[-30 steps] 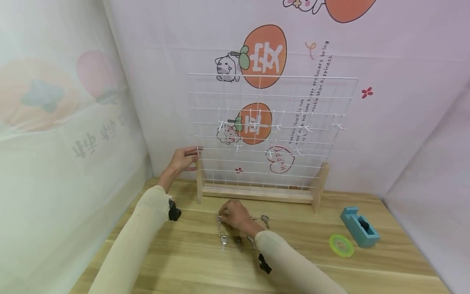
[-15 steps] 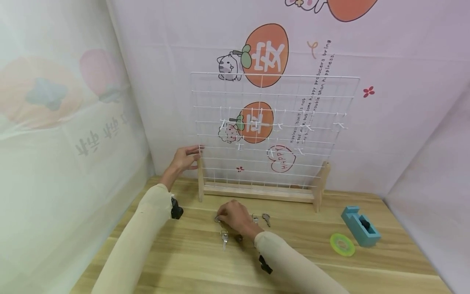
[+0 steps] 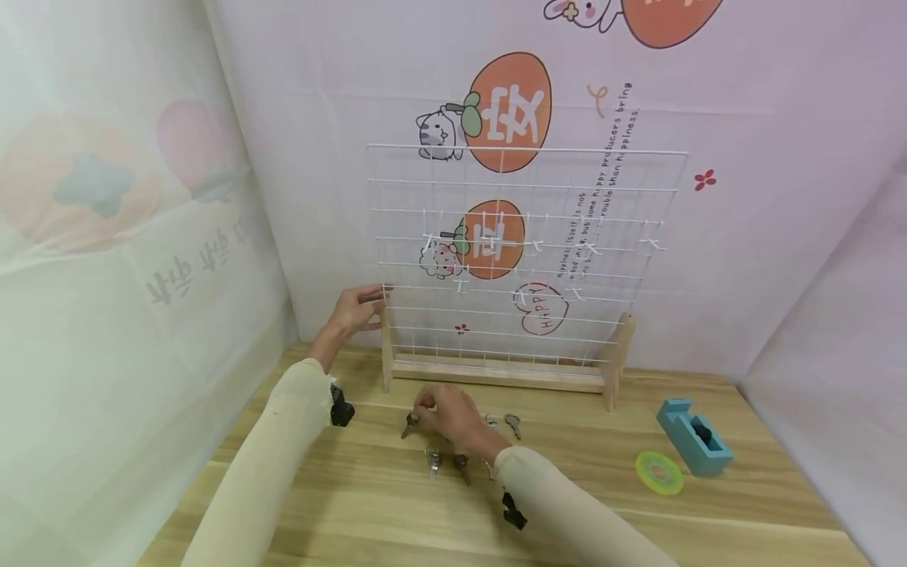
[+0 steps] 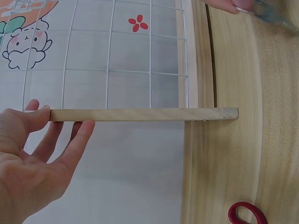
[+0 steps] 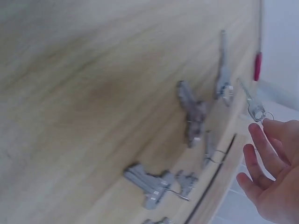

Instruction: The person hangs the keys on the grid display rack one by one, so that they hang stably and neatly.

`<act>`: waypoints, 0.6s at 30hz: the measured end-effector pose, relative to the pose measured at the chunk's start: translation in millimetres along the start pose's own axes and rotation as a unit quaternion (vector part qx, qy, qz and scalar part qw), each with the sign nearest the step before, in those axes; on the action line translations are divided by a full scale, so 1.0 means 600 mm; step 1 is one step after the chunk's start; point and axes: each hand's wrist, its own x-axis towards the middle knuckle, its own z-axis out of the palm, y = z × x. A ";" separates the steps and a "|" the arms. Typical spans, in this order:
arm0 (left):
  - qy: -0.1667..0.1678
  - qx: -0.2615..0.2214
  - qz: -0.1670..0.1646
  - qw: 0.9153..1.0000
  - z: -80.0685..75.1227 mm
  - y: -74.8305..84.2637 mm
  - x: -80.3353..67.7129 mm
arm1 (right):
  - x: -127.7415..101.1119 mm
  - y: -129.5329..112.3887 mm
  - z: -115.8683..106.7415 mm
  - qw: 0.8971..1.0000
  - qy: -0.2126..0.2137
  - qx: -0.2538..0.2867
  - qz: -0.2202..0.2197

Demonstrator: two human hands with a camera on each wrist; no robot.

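Right wrist view: the right hand (image 5: 275, 172) has thumb and forefinger pinched on the ring (image 5: 267, 116) of a key (image 5: 256, 110), which in the head view is over the table (image 3: 340, 504), before the rack's left end; whether its tip touches wood cannot be told. More keys (image 3: 462, 466) lie near that grip. The left hand (image 4: 42, 163) pinches the side post (image 4: 140, 115) of the wire rack (image 3: 527, 149), which bears white hooks (image 3: 590, 249). Farther right, a yellow-green disc (image 3: 659, 472) lies just beside a blue tape dispenser (image 3: 690, 441).

Wood-grain table (image 3: 340, 504), wire rack (image 3: 496, 373) standing, several keys (image 3: 513, 425) in front, yellow-green disc (image 3: 659, 462) (lying flat), teal dispenser (image 3: 689, 441) beside it.
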 end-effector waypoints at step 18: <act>-0.003 0.006 -0.012 1.000 0.003 0.006 -0.009 | 0.024 -0.088 -0.140 0.994 0.061 0.059 -0.073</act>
